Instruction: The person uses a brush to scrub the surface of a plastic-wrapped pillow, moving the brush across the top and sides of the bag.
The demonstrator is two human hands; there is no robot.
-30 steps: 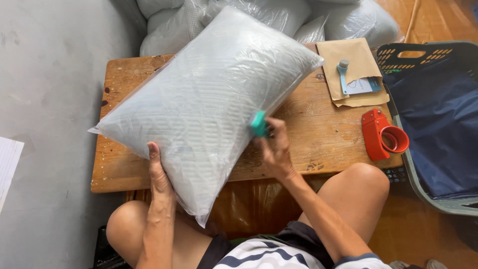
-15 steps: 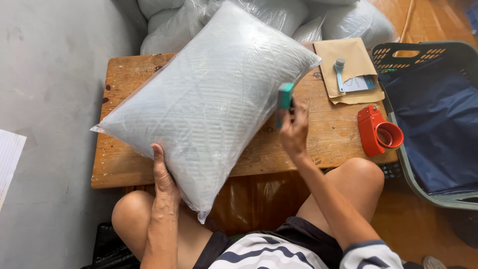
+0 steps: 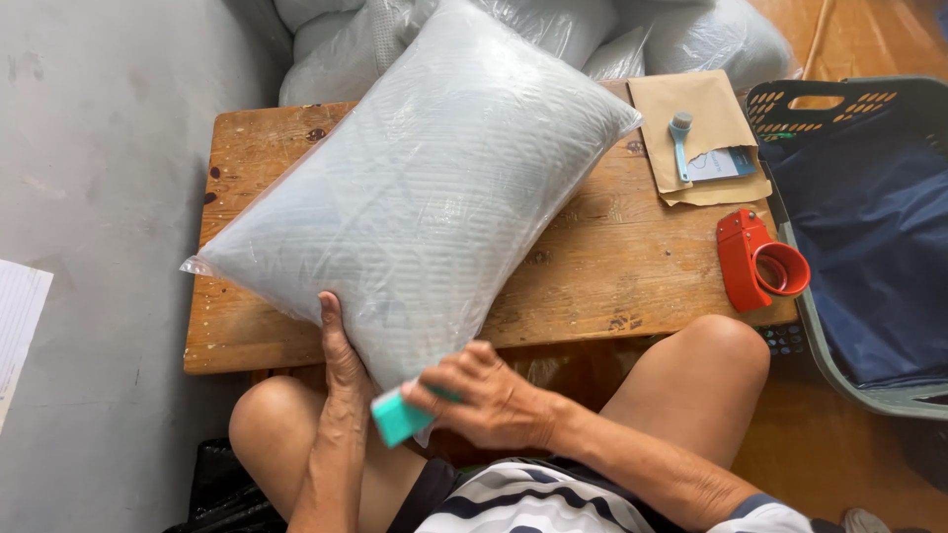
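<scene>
Pillow: a large pillow [image 3: 420,192] sealed in clear plastic lies slantwise across the wooden table [image 3: 632,266], its near corner hanging over the front edge toward the person's lap.
Left hand: the left hand [image 3: 341,350] lies flat against the near lower edge of the pillow, fingers stretched upward along the plastic, steadying it, not closed on anything.
Right hand: the right hand [image 3: 484,395] is at the pillow's near corner, fingers curled and gripping a small teal block [image 3: 400,417]; the block touches the plastic at that corner.
Table, right side: a brown paper envelope [image 3: 701,123] lies at the far right corner with a small blue-handled tool [image 3: 679,143] and a pale card [image 3: 721,163] on top. A red tape dispenser [image 3: 758,262] sits near the right edge, well apart from both hands.
Beyond the table: more plastic-wrapped pillows [image 3: 592,35] are stacked behind, touching the far tip of the handled one.
Right of the table: a dark plastic basket [image 3: 859,109] lined with navy cloth stands just beside the table.
Left: grey floor [image 3: 89,197] with a white sheet [image 3: 15,326] at the picture's edge.
Obstruction: the pillow covers most of the tabletop; the person's bare knees sit under the front edge.
</scene>
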